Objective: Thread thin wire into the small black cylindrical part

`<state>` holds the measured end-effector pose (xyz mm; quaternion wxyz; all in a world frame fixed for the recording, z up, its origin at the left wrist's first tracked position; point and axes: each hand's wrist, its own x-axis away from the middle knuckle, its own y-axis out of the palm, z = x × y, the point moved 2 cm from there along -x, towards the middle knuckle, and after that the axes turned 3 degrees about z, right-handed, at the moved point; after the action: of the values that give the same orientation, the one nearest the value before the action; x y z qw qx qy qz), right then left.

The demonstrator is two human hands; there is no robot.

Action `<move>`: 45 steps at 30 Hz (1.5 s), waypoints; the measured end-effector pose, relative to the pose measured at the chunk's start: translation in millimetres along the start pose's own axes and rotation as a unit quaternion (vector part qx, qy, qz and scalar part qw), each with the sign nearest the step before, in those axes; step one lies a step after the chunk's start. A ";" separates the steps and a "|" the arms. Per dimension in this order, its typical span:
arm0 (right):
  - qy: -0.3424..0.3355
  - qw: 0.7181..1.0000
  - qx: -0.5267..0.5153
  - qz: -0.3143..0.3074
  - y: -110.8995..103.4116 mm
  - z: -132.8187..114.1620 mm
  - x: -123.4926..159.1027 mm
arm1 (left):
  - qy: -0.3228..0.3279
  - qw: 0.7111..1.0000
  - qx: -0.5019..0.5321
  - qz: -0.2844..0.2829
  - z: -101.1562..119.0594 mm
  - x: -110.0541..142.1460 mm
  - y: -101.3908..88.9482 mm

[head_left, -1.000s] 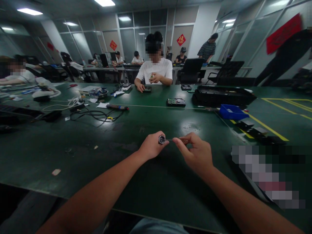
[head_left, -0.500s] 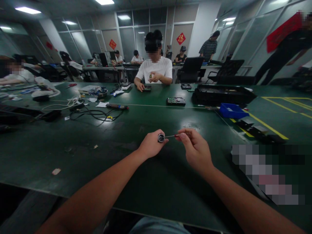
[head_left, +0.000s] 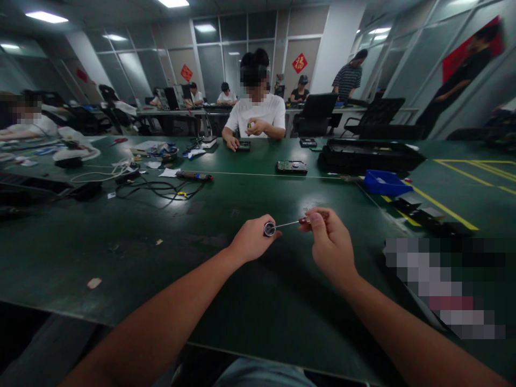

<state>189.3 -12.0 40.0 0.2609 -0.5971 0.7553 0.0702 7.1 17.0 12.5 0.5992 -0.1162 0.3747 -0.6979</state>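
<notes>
My left hand (head_left: 253,239) is closed around a small dark cylindrical part (head_left: 270,229), whose round open end with a pale rim faces me. My right hand (head_left: 331,239) pinches the reddish handle of a thin screwdriver (head_left: 287,223). The metal shaft runs left from those fingers, and its tip is at the cylinder's open end; how far it reaches inside I cannot tell. Both hands are held above the green table (head_left: 242,301). Most of the cylinder is hidden by my left fingers.
Beyond my hands lies a hard drive (head_left: 292,166). A blue bin (head_left: 386,183) and a long black tray (head_left: 368,156) are at the back right. Black cables (head_left: 157,188) and an electric screwdriver (head_left: 194,176) lie to the left. Opposite sits a person (head_left: 256,115) handling small parts.
My right hand has moved to the right with the screwdriver, so more of its shaft shows. My left hand and the cylinder have shifted slightly right.
</notes>
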 end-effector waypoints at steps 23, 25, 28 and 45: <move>-0.133 0.970 0.199 -0.034 -1.5 -15.2 9.0 | -0.001 1.000 -0.010 0.003 -6.4 -0.5 1.8; -0.137 0.973 0.178 -0.053 -0.7 -15.9 8.9 | -0.004 1.000 -0.007 0.003 -6.1 -0.3 1.3; -0.164 0.971 0.149 -0.096 0.2 -16.5 8.6 | -0.008 1.000 -0.010 0.005 -5.6 -0.5 1.4; 0.077 0.993 -0.089 -0.006 3.0 1.3 -1.3 | 0.010 1.000 -0.008 -0.009 -0.4 0.1 0.0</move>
<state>187.1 -9.5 39.0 0.1482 -0.6263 0.7601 0.0898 6.8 17.0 12.2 0.5883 -0.1178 0.3853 -0.7011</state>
